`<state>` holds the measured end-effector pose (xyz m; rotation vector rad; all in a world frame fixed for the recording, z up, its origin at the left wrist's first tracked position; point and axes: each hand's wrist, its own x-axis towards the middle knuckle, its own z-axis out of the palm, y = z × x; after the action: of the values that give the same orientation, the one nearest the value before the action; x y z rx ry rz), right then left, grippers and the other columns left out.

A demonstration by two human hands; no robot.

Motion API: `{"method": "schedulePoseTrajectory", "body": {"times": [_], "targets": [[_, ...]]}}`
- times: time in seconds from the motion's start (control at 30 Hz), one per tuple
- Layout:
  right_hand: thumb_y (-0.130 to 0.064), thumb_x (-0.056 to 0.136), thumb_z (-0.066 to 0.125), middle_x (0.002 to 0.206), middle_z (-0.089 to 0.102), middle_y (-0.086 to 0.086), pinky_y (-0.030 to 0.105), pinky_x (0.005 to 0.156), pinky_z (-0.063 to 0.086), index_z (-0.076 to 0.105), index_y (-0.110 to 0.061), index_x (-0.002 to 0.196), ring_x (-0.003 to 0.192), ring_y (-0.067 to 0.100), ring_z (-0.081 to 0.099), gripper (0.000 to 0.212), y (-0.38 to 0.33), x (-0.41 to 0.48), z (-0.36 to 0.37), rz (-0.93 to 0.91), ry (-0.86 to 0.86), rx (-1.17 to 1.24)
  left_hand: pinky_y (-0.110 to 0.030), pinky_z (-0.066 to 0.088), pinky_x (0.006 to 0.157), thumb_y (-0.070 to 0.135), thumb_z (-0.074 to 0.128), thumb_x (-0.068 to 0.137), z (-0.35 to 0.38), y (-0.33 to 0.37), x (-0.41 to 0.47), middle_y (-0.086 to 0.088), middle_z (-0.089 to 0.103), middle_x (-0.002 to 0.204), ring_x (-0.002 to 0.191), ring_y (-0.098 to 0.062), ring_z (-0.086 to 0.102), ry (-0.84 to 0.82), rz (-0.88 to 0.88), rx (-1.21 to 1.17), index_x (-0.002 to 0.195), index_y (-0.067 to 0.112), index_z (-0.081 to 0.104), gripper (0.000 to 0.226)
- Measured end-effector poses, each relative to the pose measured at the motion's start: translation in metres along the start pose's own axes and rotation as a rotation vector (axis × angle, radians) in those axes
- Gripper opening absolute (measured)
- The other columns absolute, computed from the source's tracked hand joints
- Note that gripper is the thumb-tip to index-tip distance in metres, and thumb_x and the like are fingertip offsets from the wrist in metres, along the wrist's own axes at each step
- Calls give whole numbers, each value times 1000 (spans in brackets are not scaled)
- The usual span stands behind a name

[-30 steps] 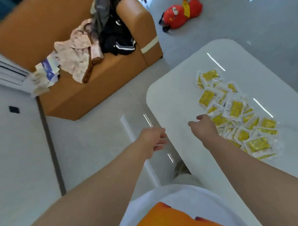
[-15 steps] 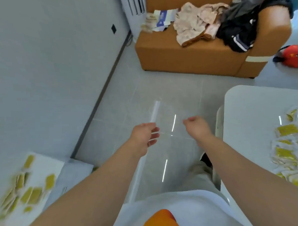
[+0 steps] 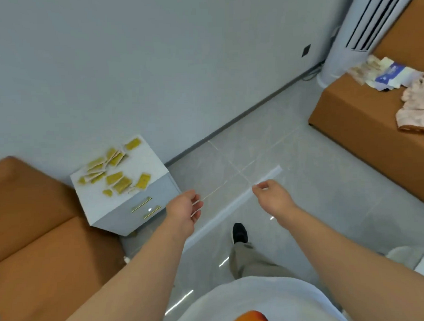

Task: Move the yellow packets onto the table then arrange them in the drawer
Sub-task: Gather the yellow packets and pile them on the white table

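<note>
On the left, a white drawer cabinet (image 3: 155,160) stands on the pale tiled floor (image 3: 303,193) against the wall. Its top is strewn with yellow packets (image 3: 115,174), several overlapping, and its right edge is bare. At the far right an orange sofa (image 3: 361,121) carries a heap of papers (image 3: 390,76) and, just nearer, a crumpled pink cloth (image 3: 415,102)
</note>
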<state>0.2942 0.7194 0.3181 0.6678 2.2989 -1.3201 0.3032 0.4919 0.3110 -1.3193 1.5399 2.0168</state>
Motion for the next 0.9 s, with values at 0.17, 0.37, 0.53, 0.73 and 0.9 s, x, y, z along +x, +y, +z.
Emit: {"method": "schedulePoseTrajectory", "body": {"times": [0.17,0.37,0.53,0.73,0.9], "targets": [[-35,102,54,118,57,2,33,89,42,57,-14,127,106,21,53,33,-65,54,49,-67,-131,-72,-26,45,59,20,61,98,-34,46,46,3,69,82,69,-12,63,145,-18,-144,94,17,63,5],[-35,101,54,109,60,1,41,95,51,58,-14,124,102,23,58,31,-147,121,97,-83,-284,-168,-26,43,55,20,60,99,-76,109,99,3,68,82,69,-13,64,297,-59,-260,101,16,63,5],[-31,101,52,90,58,1,45,93,56,59,-14,115,86,20,58,23,-202,157,145,-83,-420,-283,-26,43,58,18,59,100,-101,139,129,2,65,83,72,-14,64,365,-84,-417,97,17,61,4],[-25,102,50,97,62,16,49,94,55,55,3,130,106,38,68,39,-253,173,225,13,-542,-380,-27,46,59,19,63,98,-160,147,163,2,69,85,73,-14,67,466,-127,-507,102,14,64,6],[-28,102,54,91,53,5,45,86,59,55,-8,124,80,32,69,30,-275,194,318,173,-534,-402,-25,46,55,18,62,97,-227,163,216,0,67,84,67,-12,65,516,-181,-469,97,13,63,5]]}}
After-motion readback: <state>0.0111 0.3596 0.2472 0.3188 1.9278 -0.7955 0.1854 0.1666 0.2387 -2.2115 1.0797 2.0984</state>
